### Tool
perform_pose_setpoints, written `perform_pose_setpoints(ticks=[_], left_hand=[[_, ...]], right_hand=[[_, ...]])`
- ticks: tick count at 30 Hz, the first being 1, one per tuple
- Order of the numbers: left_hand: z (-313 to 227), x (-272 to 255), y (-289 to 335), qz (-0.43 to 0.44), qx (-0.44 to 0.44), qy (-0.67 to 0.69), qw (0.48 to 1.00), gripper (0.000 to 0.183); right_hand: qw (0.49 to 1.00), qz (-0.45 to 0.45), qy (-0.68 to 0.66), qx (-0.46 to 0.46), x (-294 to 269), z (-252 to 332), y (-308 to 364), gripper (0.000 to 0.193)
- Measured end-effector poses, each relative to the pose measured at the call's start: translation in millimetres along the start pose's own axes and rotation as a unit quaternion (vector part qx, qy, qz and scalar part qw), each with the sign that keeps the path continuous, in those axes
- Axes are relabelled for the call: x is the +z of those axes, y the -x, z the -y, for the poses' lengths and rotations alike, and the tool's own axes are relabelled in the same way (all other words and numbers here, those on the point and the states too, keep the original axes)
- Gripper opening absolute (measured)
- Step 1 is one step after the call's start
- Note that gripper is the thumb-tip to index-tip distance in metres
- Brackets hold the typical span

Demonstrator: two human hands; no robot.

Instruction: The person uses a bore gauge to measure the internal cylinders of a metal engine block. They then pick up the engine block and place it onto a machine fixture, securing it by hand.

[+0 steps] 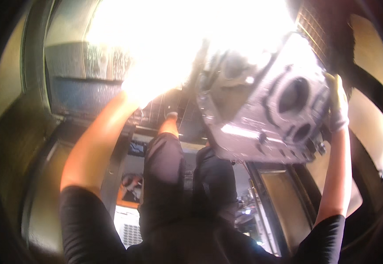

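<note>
- Two hands are raised above head level toward a large grey machined metal housing, a cast part with two round bores and several small holes on its flat face.
- My right hand, in a light-coloured glove, is clamped on the right edge of the housing, fingers wrapped over the rim.
- My left hand is lost in the bright glare at the upper middle of the view; only my left forearm shows, running up toward the left end of the housing. I cannot tell whether that hand is open or closed, or whether it touches the part.
- The housing is held high and tilted; its long axis runs from upper left to lower right, and the bored face is turned toward me.
- The right hand is plainly the nearer one, in contact at the right end; the left end lies up and to the right of my left forearm.
- A person in dark clothing stands below the part, one arm raised.
- An orange-bordered picture panel lies low on the left, with a small dark panel just above it.
</note>
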State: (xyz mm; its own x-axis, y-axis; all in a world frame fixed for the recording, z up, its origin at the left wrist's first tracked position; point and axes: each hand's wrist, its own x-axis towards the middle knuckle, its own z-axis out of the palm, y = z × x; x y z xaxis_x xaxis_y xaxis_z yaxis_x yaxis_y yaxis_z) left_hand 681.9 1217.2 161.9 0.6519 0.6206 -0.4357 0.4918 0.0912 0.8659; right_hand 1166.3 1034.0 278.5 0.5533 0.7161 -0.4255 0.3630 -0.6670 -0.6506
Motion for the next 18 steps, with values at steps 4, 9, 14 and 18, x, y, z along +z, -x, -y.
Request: perform_pose_setpoints(ticks=[4,9,14,18], left_hand=[[-81,-18,29,-0.098,0.174,-0.294,0.935,0.034],[-210,30,36,-0.027,0.217,-0.295,0.930,0.052],[-223,79,69,0.009,0.369,-0.365,0.855,0.084],[-193,98,95,0.035,0.290,-0.449,0.844,0.107]], right_hand=[[0.995,-0.071,-0.051,0.044,-51,24,42,0.052],[0.995,-0.085,0.033,-0.034,-114,-12,114,0.042],[0.978,-0.070,0.192,-0.046,-136,-19,143,0.052],[0.972,0.020,0.217,-0.082,-82,20,84,0.068]])
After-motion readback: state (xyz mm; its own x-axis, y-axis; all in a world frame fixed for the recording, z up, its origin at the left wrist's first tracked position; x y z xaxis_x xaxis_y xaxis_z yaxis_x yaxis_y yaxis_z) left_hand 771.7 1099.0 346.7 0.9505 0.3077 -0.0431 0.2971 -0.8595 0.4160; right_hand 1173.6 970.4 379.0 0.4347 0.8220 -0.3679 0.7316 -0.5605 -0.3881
